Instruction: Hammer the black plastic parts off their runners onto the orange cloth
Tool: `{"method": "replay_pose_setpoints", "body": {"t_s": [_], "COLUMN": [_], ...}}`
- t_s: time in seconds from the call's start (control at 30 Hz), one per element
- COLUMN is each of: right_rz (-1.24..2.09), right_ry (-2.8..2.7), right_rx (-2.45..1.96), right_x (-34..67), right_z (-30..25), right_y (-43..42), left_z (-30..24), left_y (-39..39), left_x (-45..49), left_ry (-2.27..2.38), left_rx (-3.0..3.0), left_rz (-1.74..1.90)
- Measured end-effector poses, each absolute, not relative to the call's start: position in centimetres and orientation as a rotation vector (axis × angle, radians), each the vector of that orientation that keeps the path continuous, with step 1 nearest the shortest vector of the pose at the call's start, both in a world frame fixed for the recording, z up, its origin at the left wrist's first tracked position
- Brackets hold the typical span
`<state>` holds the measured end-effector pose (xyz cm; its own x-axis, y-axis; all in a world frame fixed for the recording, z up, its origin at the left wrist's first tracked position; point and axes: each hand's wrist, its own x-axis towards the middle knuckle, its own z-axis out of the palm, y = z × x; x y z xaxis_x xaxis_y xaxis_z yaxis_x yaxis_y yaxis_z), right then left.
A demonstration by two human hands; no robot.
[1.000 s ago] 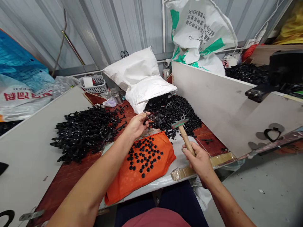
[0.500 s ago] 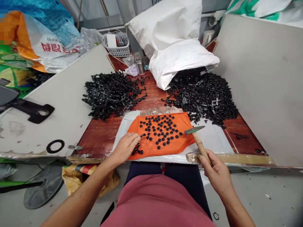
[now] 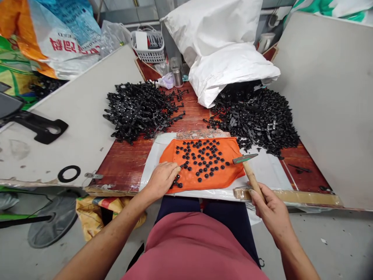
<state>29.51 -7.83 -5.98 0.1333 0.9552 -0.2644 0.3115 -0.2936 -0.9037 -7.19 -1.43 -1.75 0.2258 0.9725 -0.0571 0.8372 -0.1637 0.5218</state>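
Note:
My right hand (image 3: 271,206) is closed around the wooden handle of a hammer (image 3: 252,179). Its greenish metal head hovers at the right edge of an orange cloth (image 3: 211,183). Many small round black plastic pieces (image 3: 206,169) lie scattered on that cloth. My left hand (image 3: 164,177) rests on the cloth's left side, thumb and fingers pinched on a small black plastic part (image 3: 184,165) whose end pokes out past the fingertips. More black parts (image 3: 176,182) lie by the thumb, partly hidden by the hand.
Heaps of black plastic parts stand at left (image 3: 136,111) and right (image 3: 262,118), the latter spilling from a white sack (image 3: 233,70). Behind are a grey basket (image 3: 148,48) and a steel flask (image 3: 176,76). Pale panels (image 3: 326,109) flank the red-brown table (image 3: 116,167).
The view has shifted a little, moving the scene slightly right. My left hand has slid a little rightward over the cloth with the black part. The hammer stays at the cloth's right edge.

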Motion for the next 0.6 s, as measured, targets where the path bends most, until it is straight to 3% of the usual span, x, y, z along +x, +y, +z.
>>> {"method": "replay_pose_setpoints", "body": {"t_s": [0.2, 0.4, 0.6], "right_rz": [1.105, 0.422, 0.188], "right_ry": [-1.337, -1.896, -2.281], "right_rx": [-1.746, -1.752, -1.415], "right_x": [29.6, 28.1, 22.4], "right_z": [-5.6, -2.5, 0.7], "right_y": [-7.8, -7.6, -6.3], "left_z": [-1.8, -0.9, -0.9], "left_y": [-1.2, -1.4, -1.2], "left_x": [-7.2, -6.7, -6.5], "left_ry": [1.705, 1.746, 1.782], "left_rx": [2.127, 2.211, 2.220], "left_rz": [0.295, 0.180, 0.144]}}
